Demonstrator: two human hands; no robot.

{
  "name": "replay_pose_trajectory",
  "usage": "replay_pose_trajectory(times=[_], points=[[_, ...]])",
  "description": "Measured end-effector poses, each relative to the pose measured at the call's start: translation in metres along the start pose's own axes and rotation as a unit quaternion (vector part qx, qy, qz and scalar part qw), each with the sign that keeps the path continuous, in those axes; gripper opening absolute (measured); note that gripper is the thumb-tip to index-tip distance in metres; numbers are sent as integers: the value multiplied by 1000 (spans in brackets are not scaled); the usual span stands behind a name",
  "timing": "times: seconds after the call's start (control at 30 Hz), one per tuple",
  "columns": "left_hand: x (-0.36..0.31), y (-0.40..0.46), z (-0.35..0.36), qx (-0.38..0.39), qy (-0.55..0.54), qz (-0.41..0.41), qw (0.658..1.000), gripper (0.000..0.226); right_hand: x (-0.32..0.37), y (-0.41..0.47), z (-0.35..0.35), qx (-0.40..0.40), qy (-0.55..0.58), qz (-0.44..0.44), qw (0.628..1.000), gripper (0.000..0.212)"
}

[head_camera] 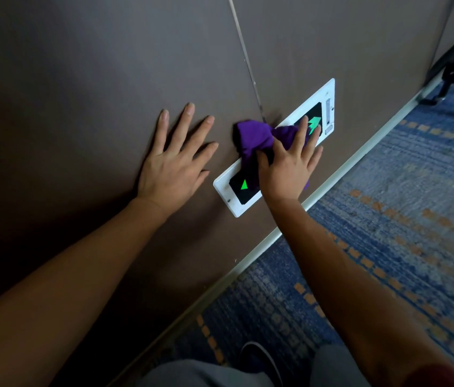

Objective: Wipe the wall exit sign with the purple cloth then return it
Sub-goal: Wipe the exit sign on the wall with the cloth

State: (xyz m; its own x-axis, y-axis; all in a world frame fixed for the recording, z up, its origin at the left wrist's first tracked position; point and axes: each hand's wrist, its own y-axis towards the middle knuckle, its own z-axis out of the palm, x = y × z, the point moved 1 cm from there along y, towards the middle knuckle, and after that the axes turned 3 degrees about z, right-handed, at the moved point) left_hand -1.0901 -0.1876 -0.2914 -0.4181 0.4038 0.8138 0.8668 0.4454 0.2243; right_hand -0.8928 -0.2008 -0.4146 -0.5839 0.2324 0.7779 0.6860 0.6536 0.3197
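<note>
Flat right hand presses purple cloth, hiding half the exit sign; left hand splayed

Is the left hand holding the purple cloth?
No, the left hand lies flat on the wall; the right hand presses the purple cloth on the exit sign.

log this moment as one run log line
phase: wiping | right hand: presses crumpled purple cloth on white-framed black wall exit sign | left hand: flat on brown wall panel | return: not yet done
</note>
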Motion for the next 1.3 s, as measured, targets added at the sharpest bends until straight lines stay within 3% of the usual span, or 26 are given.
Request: replay_pose_trajectory(times=[0.07, 0.23, 0.43, 0.57, 0.7, 0.9, 1.13, 1.3], points=[[1, 2, -4, -2, -11, -9, 1000, 55, -3, 5, -6, -13, 19, -7, 1000, 27], [-16, -7, -19, -74, -125, -4, 989, 39, -25, 4, -18, -11, 191, 33, 981, 30], [-30, 3, -26, -56, -129, 14, 990, 49, -30, 1, -17, 9, 296, 58, 953, 45], [-30, 68, -27, -48, -85, 65, 993, 58, -39, 7, -16, 13, 311, 86, 946, 47], [-8, 115, -21, -26, -62, 35, 997, 67, -47, 22, -16, -8, 321, 105, 941, 47], [-7, 114, -1, 17, 52, 80, 995, 67, -39, 41, -5, -19, 333, 122, 935, 49], [-8, 116, 5, 4, 78, 87, 993, 67, -16, 44, 40, -25, 376, 136, 916, 57], [-10, 116, -1, 13, 70, 79, 994, 67, -15, 49, 54, -29, 335, 116, 935, 60]])
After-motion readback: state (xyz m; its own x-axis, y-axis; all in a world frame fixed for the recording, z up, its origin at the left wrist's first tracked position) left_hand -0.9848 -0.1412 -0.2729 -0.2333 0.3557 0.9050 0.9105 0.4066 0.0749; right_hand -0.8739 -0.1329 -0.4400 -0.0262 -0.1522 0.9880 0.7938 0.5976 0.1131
